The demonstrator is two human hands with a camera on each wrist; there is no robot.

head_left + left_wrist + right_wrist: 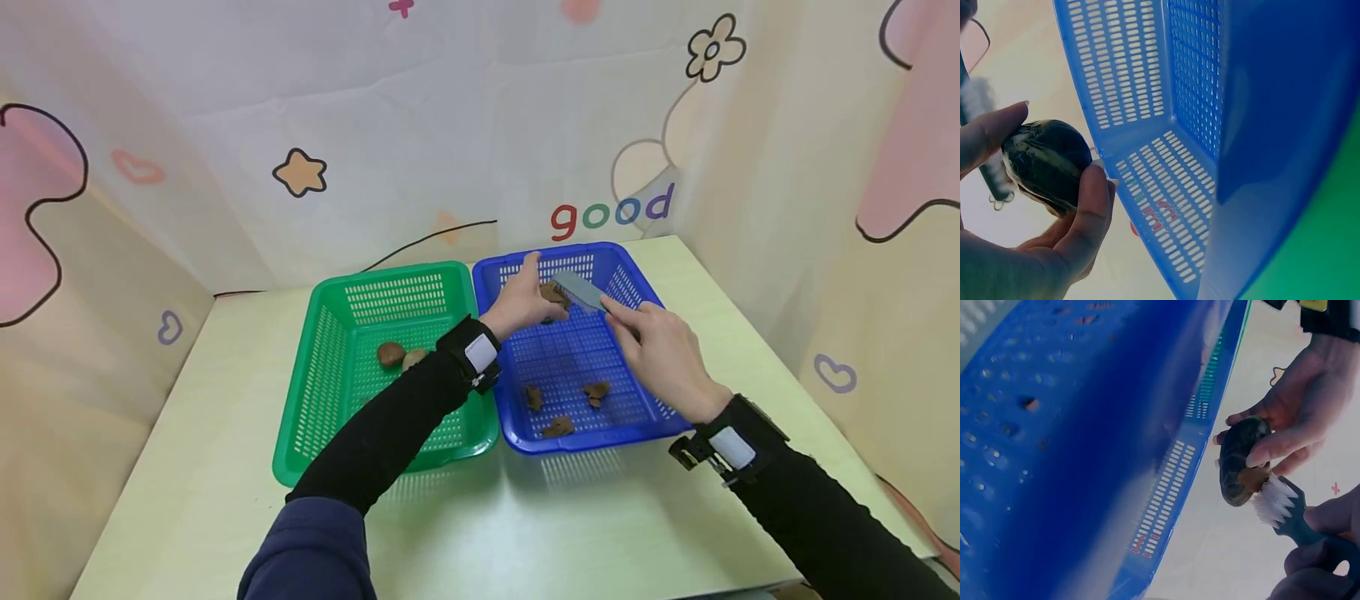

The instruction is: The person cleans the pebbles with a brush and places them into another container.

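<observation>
My left hand (pixel 522 302) grips a dark, rounded stone (pixel 1047 159) between thumb and fingers, above the far part of the blue basket (pixel 592 439). A brown patch (pixel 1252 479) shows on the stone in the right wrist view. In my right hand (pixel 667 354) is a small brush (pixel 1296 519) with a grey-green handle and pale bristles. Those bristles touch the stone beside its brown patch. The head view shows the flat brush from above, slanting toward the left hand. Several brown clumps (pixel 558 427) lie on the blue basket's floor.
To the left of the blue basket stands a green basket (pixel 296 400), its rim close alongside. Two rounded stones (pixel 390 354) in it are partly visible past my left forearm. Both baskets rest on a pale table (pixel 187 467), with a printed curtain (pixel 405 125) behind.
</observation>
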